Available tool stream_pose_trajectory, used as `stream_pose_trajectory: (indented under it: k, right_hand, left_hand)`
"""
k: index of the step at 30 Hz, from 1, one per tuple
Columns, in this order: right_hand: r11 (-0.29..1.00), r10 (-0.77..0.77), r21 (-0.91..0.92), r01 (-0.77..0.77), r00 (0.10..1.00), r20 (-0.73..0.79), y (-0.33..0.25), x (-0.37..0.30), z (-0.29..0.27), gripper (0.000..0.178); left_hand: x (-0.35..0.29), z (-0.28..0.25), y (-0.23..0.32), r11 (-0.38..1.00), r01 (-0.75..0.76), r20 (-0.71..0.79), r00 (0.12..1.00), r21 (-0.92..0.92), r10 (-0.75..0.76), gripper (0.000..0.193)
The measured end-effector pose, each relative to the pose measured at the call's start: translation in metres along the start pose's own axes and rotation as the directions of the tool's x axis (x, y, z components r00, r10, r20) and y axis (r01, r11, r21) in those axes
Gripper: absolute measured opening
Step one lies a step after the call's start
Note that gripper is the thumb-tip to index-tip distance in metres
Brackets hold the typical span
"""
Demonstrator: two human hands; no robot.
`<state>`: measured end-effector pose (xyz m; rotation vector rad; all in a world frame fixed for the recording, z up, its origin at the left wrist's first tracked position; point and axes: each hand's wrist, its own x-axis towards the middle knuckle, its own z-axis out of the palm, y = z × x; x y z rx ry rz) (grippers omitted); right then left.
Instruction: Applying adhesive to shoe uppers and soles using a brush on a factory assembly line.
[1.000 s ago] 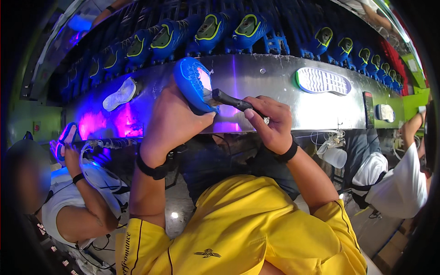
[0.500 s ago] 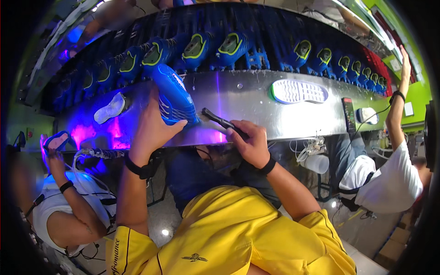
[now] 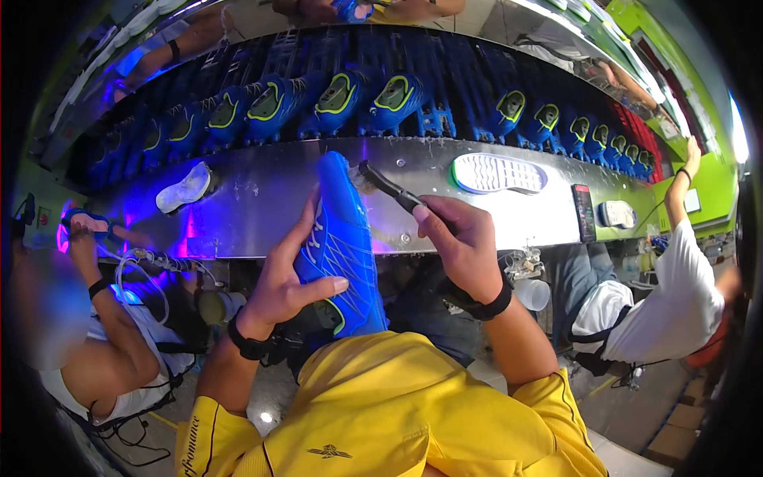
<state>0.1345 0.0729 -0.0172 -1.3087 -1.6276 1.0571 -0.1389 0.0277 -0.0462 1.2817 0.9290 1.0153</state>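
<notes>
My left hand (image 3: 288,278) is wrapped around a blue shoe upper (image 3: 343,238), thumb across its side. The upper stands toe away from me, its heel end close to my yellow shirt. In my right hand (image 3: 461,242) is a black-handled brush (image 3: 393,189), its bristle end beside the upper's toe edge; whether they touch I cannot tell. On the metal bench ahead lies a white shoe sole (image 3: 501,173) with a green edge, and a second pale sole (image 3: 183,188) rests at the left.
Beyond the metal bench edge (image 3: 429,147), several blue shoe uppers (image 3: 395,94) stand on a dark conveyor. A dark device (image 3: 584,213) lies at the right. Co-workers in white shirts (image 3: 668,306) sit on both sides, the left one holding a pink-bottomed shoe (image 3: 86,222).
The blue upper has turned from its side-on tilt to toe-away and come nearer my body. The brush has moved up to the toe edge.
</notes>
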Motion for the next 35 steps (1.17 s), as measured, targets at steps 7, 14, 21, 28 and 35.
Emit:
stream_pose_trajectory:
  k: [7, 14, 21, 28, 35]
  right_hand:
    - [0.995, -0.099, -0.031, 0.100, 0.995, 0.009, -0.002, -0.021, -0.014, 0.019]
    - [0.976, -0.184, -0.117, 0.186, 0.982, 0.032, -0.002, -0.053, -0.022, 0.019]
    - [0.951, -0.174, -0.267, 0.157, 0.984, -0.043, -0.013, -0.036, -0.017, 0.017]
    - [0.982, -0.123, -0.140, 0.126, 0.992, 0.032, -0.012, -0.042, -0.021, 0.018]
    - [0.995, -0.061, -0.065, 0.071, 0.988, 0.143, -0.009, -0.046, -0.032, 0.020]
  left_hand:
    - [0.000, 0.007, 0.014, 0.995, 0.040, 0.024, 0.999, -0.095, -0.038, 0.116]
    - [0.004, 0.010, 0.020, 0.976, 0.100, 0.013, 0.995, -0.196, -0.099, 0.113]
    - [0.007, 0.011, 0.022, 0.986, 0.108, 0.014, 0.994, -0.127, -0.107, 0.111]
    - [0.015, 0.011, 0.026, 0.940, 0.176, -0.044, 0.979, -0.293, -0.197, 0.105]
    - [0.025, 0.003, 0.032, 0.907, 0.215, -0.068, 0.964, -0.362, -0.256, 0.102]
